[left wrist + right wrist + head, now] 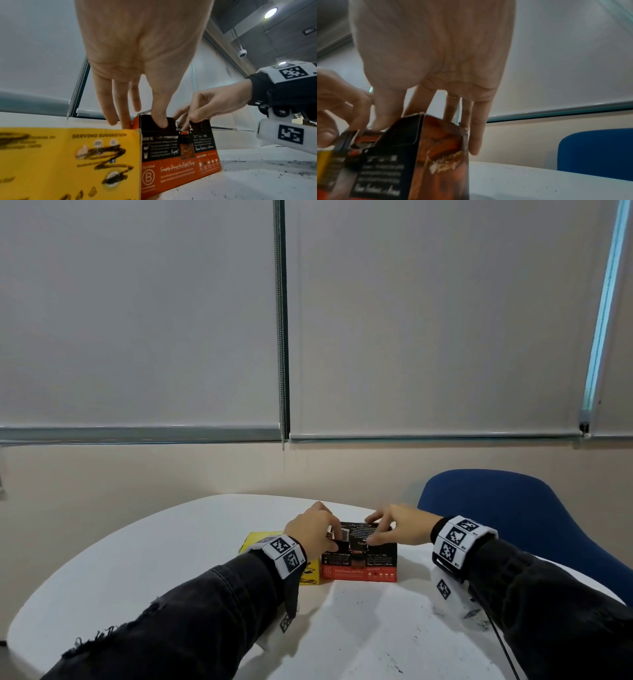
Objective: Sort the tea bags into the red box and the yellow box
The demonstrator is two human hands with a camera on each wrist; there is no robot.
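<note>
two hands at the red box [359,568] top: my left hand [310,530] pinches its near flap, thumb on the front, and my right hand [399,529] pinches the flap beside it. yellow box [260,542] touches the red box, left of both grips.

The left hand [310,530] and sleeve hide most of the yellow box [255,541].
</note>
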